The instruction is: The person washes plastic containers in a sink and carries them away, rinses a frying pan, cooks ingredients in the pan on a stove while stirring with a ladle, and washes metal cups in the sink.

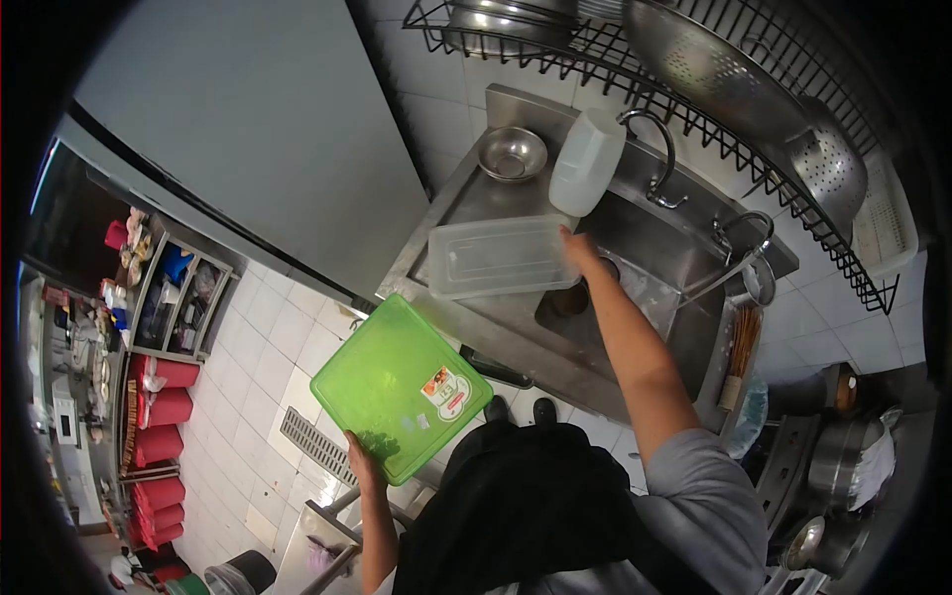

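My left hand [365, 464] is closed on the near edge of a square green plastic lid [382, 362] with a label near one corner. The lid is held tilted over the floor, in front of the counter. My right hand [579, 250] is closed on the right end of a clear rectangular plastic lid or shallow container [501, 258], which lies over the counter left of the sink [635, 228]. Just beyond that hand stands a translucent plastic jug [589, 164]. A small metal bowl [513, 154] rests on the drainboard.
Two faucets [666, 183] rise behind the sink. Above hangs a black wire rack [595, 67] with metal colanders [828, 169]. A large grey panel [268, 129] stands left of the counter. Pots [838, 466] are at the right, and red bins [164, 407] line the far left.
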